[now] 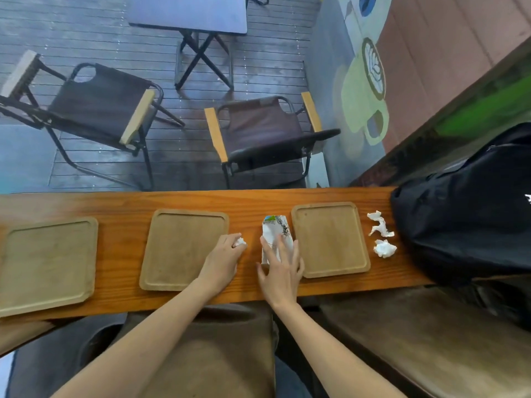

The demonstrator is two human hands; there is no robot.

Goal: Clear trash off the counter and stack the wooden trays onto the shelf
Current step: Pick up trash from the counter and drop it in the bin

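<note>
With the left hand (222, 255) pinching a tissue wad (240, 242) and the right hand (280, 268) spread flat over the carton (274, 234) between two trays (184, 248) on the counter (201, 201), a loose grab might tip it.

No legible text, neither on carton (275, 234) nor backpack (465, 214).

Both bare forearms reach forward: the left hand (222, 258) curls closed in a loose fist, the right hand (280, 271) spreads flat, fingers splayed.
</note>
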